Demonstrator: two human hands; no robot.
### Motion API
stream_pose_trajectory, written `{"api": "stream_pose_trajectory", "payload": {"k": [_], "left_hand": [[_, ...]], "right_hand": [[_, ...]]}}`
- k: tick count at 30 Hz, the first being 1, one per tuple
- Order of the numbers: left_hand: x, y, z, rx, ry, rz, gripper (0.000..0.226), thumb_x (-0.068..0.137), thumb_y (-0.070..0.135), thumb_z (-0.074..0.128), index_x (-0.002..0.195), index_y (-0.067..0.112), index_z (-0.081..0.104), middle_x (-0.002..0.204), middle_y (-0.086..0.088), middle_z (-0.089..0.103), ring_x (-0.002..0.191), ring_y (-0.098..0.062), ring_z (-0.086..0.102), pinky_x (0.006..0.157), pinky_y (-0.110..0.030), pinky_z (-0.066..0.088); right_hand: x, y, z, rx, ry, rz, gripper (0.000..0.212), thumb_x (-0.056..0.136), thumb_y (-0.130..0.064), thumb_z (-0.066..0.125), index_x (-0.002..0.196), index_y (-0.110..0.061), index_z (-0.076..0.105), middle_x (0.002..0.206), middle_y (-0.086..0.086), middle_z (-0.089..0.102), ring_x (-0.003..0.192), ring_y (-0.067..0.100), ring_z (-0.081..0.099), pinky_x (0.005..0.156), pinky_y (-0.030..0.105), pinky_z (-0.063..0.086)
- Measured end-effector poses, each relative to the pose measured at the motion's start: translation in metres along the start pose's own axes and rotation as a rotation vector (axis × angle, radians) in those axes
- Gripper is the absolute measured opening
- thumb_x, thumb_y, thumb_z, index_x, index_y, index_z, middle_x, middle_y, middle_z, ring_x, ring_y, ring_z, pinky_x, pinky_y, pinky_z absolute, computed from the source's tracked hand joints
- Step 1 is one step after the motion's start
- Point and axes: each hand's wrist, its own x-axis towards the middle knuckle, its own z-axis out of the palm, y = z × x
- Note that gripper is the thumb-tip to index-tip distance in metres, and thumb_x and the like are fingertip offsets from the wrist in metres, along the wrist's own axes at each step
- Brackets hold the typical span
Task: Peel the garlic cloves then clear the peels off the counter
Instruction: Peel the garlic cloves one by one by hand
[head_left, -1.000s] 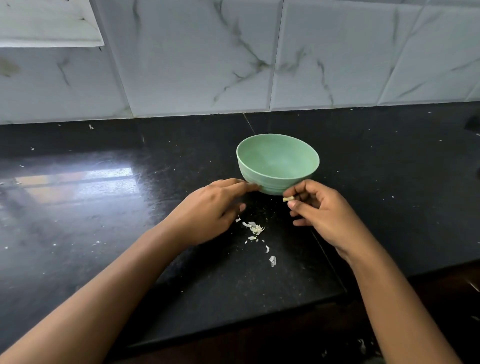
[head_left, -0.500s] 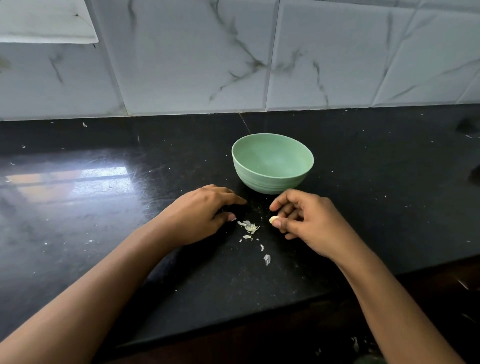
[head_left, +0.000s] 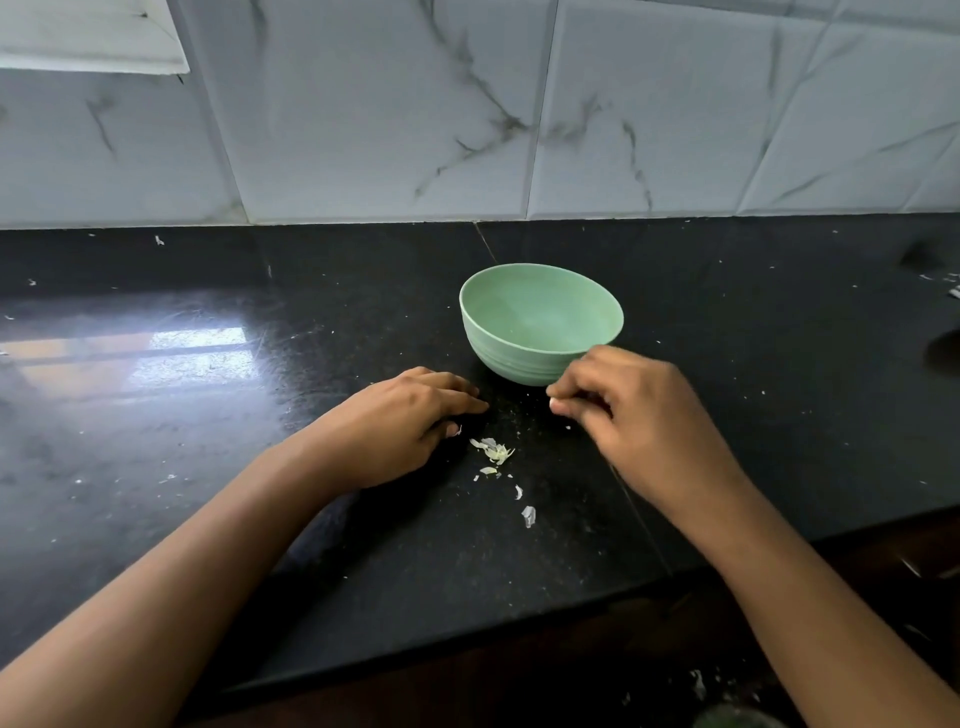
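Peeling stage: judged from the loose skins on the tabletop (head_left: 519, 582), peeling looks well under way, and clearing is not yet begun.
Garlic clove: a small pale piece I take for the garlic clove (head_left: 555, 404) shows at the fingertips of the right hand (head_left: 644, 426), low over the tabletop and just in front of the near wall of the bowl (head_left: 511, 364). It is mostly hidden, so I cannot tell whether any skin is left on it.
Right hand: the fingers (head_left: 576, 387) are curled in, pinching the clove against the thumb.
Left hand: the left hand (head_left: 405, 421) lies palm down on the tabletop, fingers fairly straight and pointing toward the right hand. It is apart from the right hand and holds nothing that shows.
Peels: the peels (head_left: 493, 450) sit in a small heap between the two hands, just beside the left thumb. A few flakes trail toward the tabletop's near edge.
Bowl: green and upright, behind the hands; nothing shows inside it.
Handling, clove: probably light and firm, and slippery once bare. It is best held by its sides while a nail lifts the skin at one end.
Handling, peels: papery and nearly weightless, so likely to flutter or cling to skin. Sweeping them together with the edge of a hand should work better than pinching each flake.
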Motion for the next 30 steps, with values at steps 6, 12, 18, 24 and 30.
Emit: {"api": "stream_pose_trajectory", "payload": {"k": [6,12,18,24,30], "left_hand": [[-0.001,0.002,0.0,0.006,-0.004,-0.003,0.041,0.097,0.016,0.047,0.136,0.028,0.05,0.143,0.011,0.045,0.13,-0.012,0.039,0.106,-0.028,0.034],[-0.001,0.003,-0.001,0.016,-0.009,0.001,0.042,0.097,0.016,0.047,0.136,0.029,0.049,0.143,0.011,0.044,0.13,-0.012,0.039,0.107,-0.028,0.033],[-0.001,0.002,-0.001,0.014,-0.002,0.008,0.042,0.096,0.017,0.048,0.136,0.029,0.049,0.142,0.011,0.045,0.13,-0.012,0.04,0.107,-0.029,0.033],[-0.005,0.009,-0.007,-0.009,0.237,0.054,0.039,0.088,0.03,0.049,0.125,0.026,0.06,0.119,0.009,0.064,0.112,-0.011,0.056,0.092,-0.025,0.046],[-0.009,0.033,-0.014,-0.491,0.501,0.097,0.034,0.076,0.027,0.077,0.107,0.015,0.072,0.096,0.005,0.073,0.086,-0.004,0.069,0.077,-0.016,0.053]], "right_hand": [[-0.01,-0.003,0.007,-0.075,-0.013,-0.083,0.012,0.075,-0.003,0.072,0.079,-0.013,0.07,0.075,-0.002,0.064,0.071,0.015,0.063,0.063,0.03,0.053],[-0.011,-0.007,0.017,-0.233,-0.068,-0.179,0.02,0.072,-0.001,0.074,0.071,-0.016,0.06,0.069,-0.003,0.055,0.065,0.02,0.057,0.064,0.028,0.036],[-0.016,-0.007,0.017,-0.189,-0.062,-0.13,0.01,0.077,-0.002,0.064,0.074,-0.011,0.06,0.073,0.0,0.055,0.068,0.022,0.057,0.057,0.038,0.051],[-0.008,-0.01,0.02,0.362,0.045,0.205,0.009,0.078,-0.007,0.074,0.081,-0.015,0.073,0.072,-0.004,0.068,0.062,0.003,0.061,0.06,0.019,0.05],[0.001,-0.036,0.014,1.375,-0.053,0.687,0.017,0.074,-0.008,0.064,0.091,-0.008,0.065,0.065,0.003,0.071,0.054,0.006,0.065,0.052,0.017,0.054]]}}
